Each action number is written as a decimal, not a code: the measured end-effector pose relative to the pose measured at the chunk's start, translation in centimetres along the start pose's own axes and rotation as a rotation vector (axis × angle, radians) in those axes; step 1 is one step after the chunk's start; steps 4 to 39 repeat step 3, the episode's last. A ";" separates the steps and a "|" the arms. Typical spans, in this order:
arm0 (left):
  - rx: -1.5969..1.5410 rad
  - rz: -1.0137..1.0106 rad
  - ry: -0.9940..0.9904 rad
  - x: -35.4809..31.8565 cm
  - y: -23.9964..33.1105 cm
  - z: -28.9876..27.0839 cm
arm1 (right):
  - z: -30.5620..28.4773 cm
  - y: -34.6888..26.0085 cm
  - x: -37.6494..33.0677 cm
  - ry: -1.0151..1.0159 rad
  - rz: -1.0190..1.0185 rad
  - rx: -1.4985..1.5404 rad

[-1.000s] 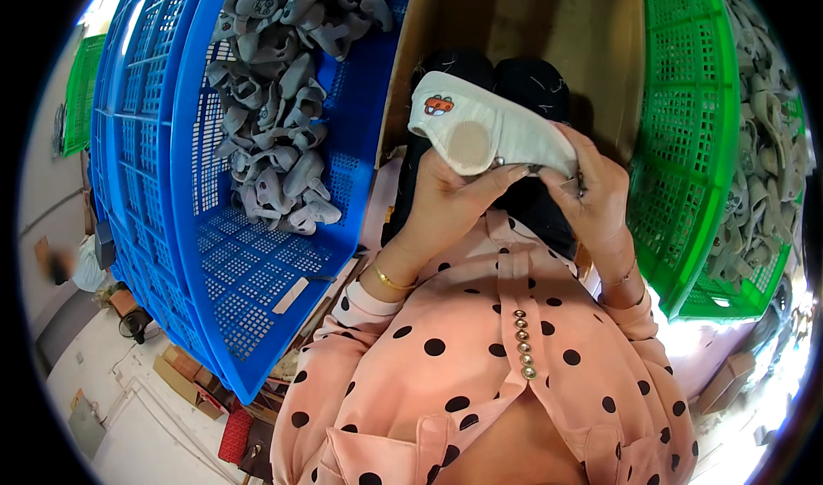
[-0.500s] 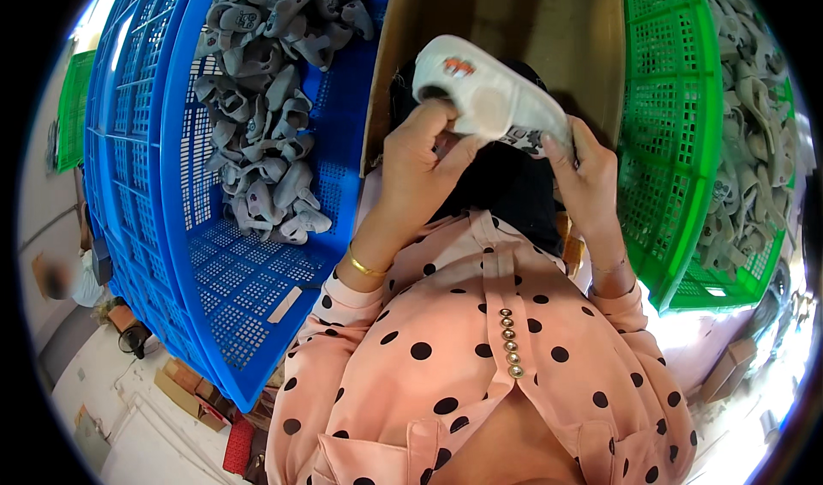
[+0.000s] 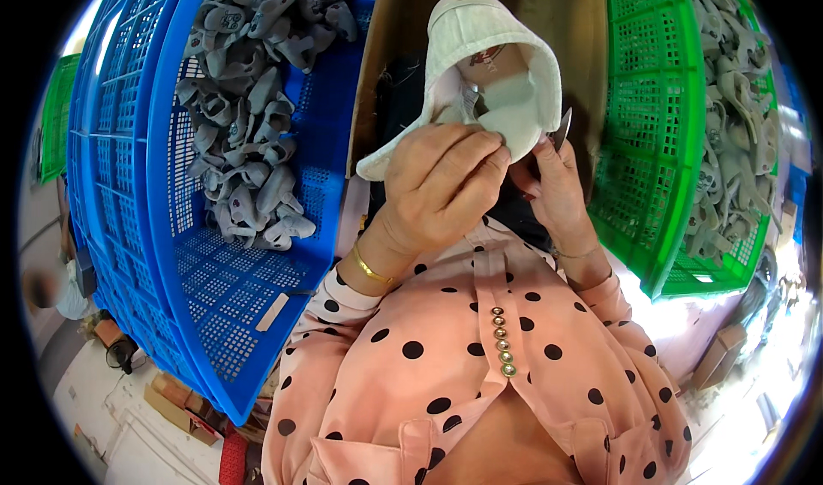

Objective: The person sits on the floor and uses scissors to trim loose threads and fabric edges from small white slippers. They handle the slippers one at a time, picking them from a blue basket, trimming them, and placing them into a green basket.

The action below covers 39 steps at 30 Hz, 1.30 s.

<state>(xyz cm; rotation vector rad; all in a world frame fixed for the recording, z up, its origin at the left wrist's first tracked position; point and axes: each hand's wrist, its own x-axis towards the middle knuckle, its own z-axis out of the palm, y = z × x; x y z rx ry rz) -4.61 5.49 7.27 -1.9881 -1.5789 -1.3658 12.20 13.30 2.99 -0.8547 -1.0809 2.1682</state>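
A pale, whitish fabric shoe upper is raised over the cardboard box, its hollow inside and a reddish print facing me. My left hand pinches its lower edge between thumb and fingers. Close by on the right, my right hand is closed around a small metal tool with a pointed blade. The blade sticks up beside the upper's right edge. Its handle is hidden in the fingers, so I cannot tell whether it is a knife or snips.
On the left stands a blue plastic crate with many grey shoe uppers heaped in it. A green crate on the right holds more grey pieces. Between them is the open cardboard box.
The upper has been turned over and lifted, so its inside now faces me. My left hand has shifted its grip to the lower edge. In my right hand a pointed blade now shows.
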 end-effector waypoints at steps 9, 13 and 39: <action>0.077 -0.079 -0.051 -0.9 -0.8 -1.4 | 0.7 -0.9 0.2 -0.049 0.001 -0.073; 0.077 -0.079 -0.051 -0.9 -0.8 -1.4 | 0.7 -0.9 0.2 -0.049 0.001 -0.073; 0.077 -0.079 -0.051 -0.9 -0.8 -1.4 | 0.7 -0.9 0.2 -0.049 0.001 -0.073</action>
